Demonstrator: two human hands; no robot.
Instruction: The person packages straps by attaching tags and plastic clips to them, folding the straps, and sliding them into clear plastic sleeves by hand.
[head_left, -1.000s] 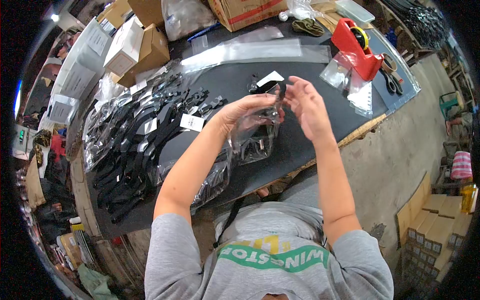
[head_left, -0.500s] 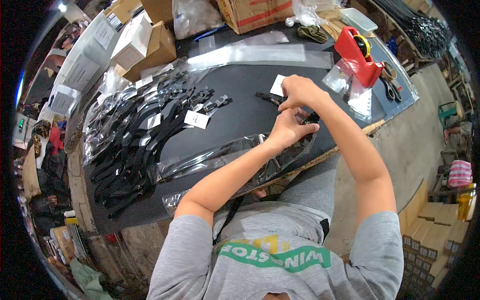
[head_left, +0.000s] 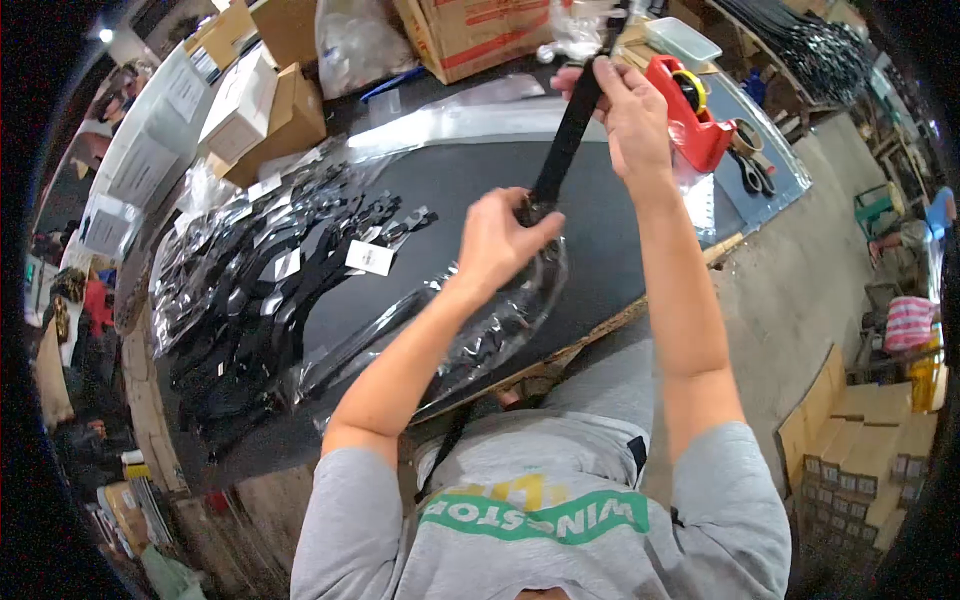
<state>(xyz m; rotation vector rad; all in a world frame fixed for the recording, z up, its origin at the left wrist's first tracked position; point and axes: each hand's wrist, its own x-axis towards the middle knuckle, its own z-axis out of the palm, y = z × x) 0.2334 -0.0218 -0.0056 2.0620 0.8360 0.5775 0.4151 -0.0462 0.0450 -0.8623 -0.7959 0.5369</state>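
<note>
A black strap [head_left: 567,145] is stretched slantwise between my two hands above the table. High on it, my right hand [head_left: 635,115] pinches it near its far end, which runs on past the fingers. Lower down, my left hand [head_left: 497,238] is closed round the strap at the mouth of a clear plastic sleeve [head_left: 515,320]. The sleeve droops toward the table's front edge, with dark material showing inside. To the left lies a heap of black straps [head_left: 270,290] in clear wrapping, with metallic clips and white tags; one white tag [head_left: 370,257] lies at its right edge.
A red tape dispenser [head_left: 690,120], a tape roll [head_left: 748,136] and scissors [head_left: 752,173] lie at the table's right side. Flat clear sleeves [head_left: 450,118] lie across the back. Cardboard boxes [head_left: 490,38] stand behind them, and a white box [head_left: 240,105] at back left.
My right hand has risen away from my left, drawing the black strap out long between them. My left hand has shifted left, and the white tag beside my right hand no longer shows.
</note>
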